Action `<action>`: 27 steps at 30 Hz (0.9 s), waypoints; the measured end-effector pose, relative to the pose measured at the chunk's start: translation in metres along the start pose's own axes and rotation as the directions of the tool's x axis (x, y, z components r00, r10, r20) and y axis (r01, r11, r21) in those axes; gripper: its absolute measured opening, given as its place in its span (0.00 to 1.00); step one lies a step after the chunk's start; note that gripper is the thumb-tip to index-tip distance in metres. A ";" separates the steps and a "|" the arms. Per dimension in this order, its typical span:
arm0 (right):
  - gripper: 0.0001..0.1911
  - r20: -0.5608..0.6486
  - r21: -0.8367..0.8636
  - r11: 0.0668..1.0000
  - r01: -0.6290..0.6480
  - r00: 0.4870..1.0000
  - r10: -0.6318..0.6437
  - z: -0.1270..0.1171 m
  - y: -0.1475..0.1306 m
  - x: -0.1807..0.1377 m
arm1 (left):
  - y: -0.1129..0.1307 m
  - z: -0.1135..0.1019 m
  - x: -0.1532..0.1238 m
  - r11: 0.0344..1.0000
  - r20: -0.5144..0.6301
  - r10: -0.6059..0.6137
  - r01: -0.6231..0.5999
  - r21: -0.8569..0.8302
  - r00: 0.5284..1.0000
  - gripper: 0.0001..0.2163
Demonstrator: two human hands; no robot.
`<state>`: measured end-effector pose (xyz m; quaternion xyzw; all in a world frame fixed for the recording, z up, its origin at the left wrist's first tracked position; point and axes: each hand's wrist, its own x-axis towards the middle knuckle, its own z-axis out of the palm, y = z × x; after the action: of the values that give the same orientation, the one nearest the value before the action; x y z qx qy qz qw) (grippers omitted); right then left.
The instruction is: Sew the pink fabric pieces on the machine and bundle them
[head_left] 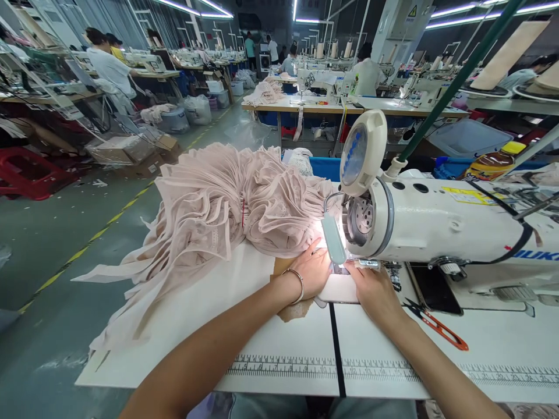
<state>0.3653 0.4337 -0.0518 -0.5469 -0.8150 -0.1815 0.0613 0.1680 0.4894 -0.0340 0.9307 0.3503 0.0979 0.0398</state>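
Observation:
My left hand (309, 272), with a bracelet at the wrist, lies palm down with fingers stretched out beside the needle area of a white sewing machine (437, 221). Beneath it a light brown piece (293, 311) shows, perhaps paper or cloth. My right hand (374, 288) is at the other side of the needle area, fingers bent in under the machine head; what they pinch is hidden. A big bundle of pale pink ruffled garment pieces (279, 203) lies left of the machine head, tied with a red string. A small lamp (334, 238) lights the spot.
Orange-handled thread snips (441, 331) and a dark phone (434, 288) lie right of my right hand. A ruler strip (288, 368) runs along the table's front edge. A yellow-capped bottle (493, 162) stands behind the machine. Other people work at machines farther back.

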 end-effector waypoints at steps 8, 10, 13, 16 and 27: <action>0.32 0.174 0.059 0.997 -0.053 0.984 0.042 -0.008 -0.001 0.003 | 0.003 -0.007 0.000 0.999 0.044 -0.044 0.044 0.002 0.998 0.10; 0.33 0.206 0.061 0.996 -0.062 0.977 0.048 -0.010 -0.002 0.004 | 0.003 -0.006 0.000 0.999 0.043 -0.043 0.043 0.009 0.998 0.09; 0.34 0.240 0.057 0.996 -0.075 0.969 0.060 -0.013 -0.004 0.006 | 0.001 -0.002 0.000 1.000 0.022 -0.023 0.022 0.005 0.999 0.08; 0.34 0.260 0.057 0.995 -0.080 0.964 0.062 -0.014 -0.004 0.007 | -0.001 0.001 -0.001 1.000 -0.004 -0.003 0.003 0.001 1.000 0.08; 0.35 0.272 0.048 0.996 -0.081 0.960 0.065 -0.017 -0.008 0.008 | 0.002 -0.003 -0.001 0.999 -0.011 -0.022 0.022 0.025 1.000 0.09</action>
<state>0.3528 0.4319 -0.0356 -0.5941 -0.8001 -0.0789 -0.0277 0.1674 0.4872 -0.0307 0.9266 0.3621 0.0981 0.0272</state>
